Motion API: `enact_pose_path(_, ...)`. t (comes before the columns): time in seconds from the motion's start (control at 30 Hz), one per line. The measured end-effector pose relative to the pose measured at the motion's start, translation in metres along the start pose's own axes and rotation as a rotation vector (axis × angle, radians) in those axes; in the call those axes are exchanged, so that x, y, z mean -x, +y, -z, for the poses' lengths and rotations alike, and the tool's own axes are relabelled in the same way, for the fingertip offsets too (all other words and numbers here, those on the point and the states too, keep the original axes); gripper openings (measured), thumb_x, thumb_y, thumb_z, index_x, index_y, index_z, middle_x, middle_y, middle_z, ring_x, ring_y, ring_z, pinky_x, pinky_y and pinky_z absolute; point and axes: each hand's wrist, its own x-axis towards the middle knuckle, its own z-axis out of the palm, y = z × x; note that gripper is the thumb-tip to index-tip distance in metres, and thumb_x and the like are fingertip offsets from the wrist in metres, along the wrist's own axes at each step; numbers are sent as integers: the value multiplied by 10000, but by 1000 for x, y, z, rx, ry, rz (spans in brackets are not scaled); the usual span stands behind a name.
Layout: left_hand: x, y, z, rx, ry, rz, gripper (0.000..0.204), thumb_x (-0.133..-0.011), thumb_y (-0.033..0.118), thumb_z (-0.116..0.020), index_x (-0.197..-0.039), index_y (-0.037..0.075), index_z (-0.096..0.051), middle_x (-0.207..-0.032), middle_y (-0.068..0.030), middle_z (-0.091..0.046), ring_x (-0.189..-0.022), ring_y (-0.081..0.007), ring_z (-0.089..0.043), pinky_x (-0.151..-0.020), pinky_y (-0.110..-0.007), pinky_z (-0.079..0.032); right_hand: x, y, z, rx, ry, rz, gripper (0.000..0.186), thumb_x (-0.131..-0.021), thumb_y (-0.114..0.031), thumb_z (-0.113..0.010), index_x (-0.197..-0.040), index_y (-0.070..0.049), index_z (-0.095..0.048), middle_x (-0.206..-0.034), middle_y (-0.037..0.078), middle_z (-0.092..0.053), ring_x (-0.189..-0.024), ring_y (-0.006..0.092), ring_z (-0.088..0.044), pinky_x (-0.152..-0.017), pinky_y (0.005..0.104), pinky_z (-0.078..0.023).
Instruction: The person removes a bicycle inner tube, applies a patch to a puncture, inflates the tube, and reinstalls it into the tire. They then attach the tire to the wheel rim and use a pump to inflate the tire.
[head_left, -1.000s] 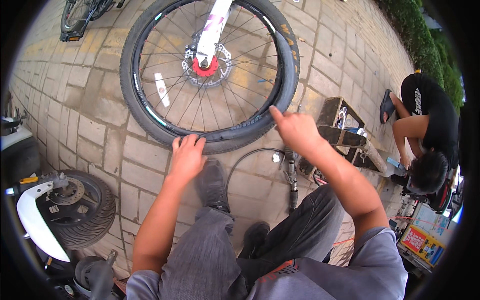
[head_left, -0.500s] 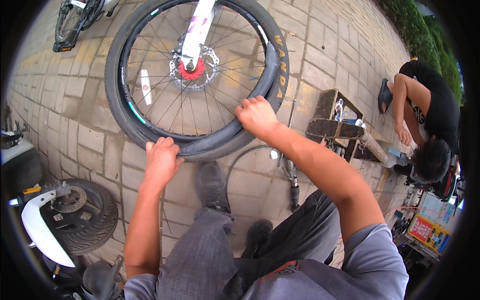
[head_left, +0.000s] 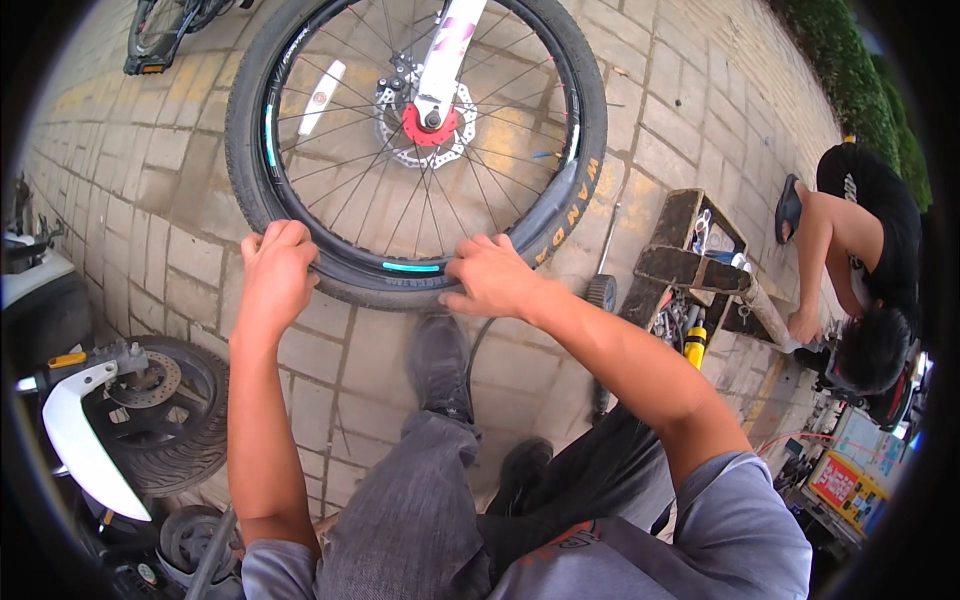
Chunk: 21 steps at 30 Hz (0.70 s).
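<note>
A bicycle wheel with a black tyre (head_left: 245,130) stands before me, held in a white fork (head_left: 447,60) with a red hub and a disc rotor (head_left: 465,130). My left hand (head_left: 278,265) is closed round the tyre at its lower left. My right hand (head_left: 492,275) is closed on the near edge of the tyre, thumb on the outer side and fingers toward the rim. Between my hands the rim (head_left: 410,267) shows a light blue stripe. Beyond my right hand, a dark grey inner tube (head_left: 562,205) bulges out between rim and tyre.
A wooden toolbox (head_left: 690,262) with tools and a yellow bottle-like item (head_left: 695,345) stands at right. A black hose (head_left: 475,350) runs by my shoe (head_left: 440,365). A co-worker (head_left: 860,230) crouches far right. A scooter wheel (head_left: 160,410) is at left, a pedal (head_left: 148,67) at upper left.
The wheel has turned clockwise, its white reflector moving up. My left hand has moved up and left along the tyre, my right hand lower and slightly left. The tube between them no longer shows.
</note>
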Motion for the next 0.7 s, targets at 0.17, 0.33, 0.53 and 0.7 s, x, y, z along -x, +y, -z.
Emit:
enact_pose_path(0.17,-6,-10,-3,-23,62,-26,259,-540,31,-777,-757,46,-636,-1054,-47,-533,-1155,-253,-466,-1003,-491,-310,27,44,-10,307,332,-20,476,-685,-330,-757,-1053,-61,-617,-1145,105,-516,-1165,281,-434,-1009,485,-305)
enact_pose_path(0.33,-13,0,4,-6,60,-38,228,-543,9,-749,-736,39,-631,-1047,-57,-529,-1157,-258,-463,-1005,-474,-324,30,61,-43,373,305,94,358,-816,-133,-557,-1165,-51,-557,-1259,147,-461,-1260,304,-381,-1088,564,-241)
enact_pose_path(0.53,-14,-3,15,46,63,-53,239,-547,1,-750,-748,22,-622,-1048,-74,-523,-1148,-271,-469,-1001,-473,-340,25,63,-52,441,426,131,201,-785,-118,-544,-972,-51,-576,-1052,120,-525,-1113,286,-475,-1062,527,-302)
enact_pose_path(0.7,-21,-17,-1,6,48,-31,251,-559,28,-765,-775,32,-637,-1106,-90,-522,-1190,-279,-449,-1049,-515,-305,38,50,-56,433,327,63,93,-740,-122,-570,-814,-74,-541,-878,82,-525,-927,244,-531,-985,455,-393)
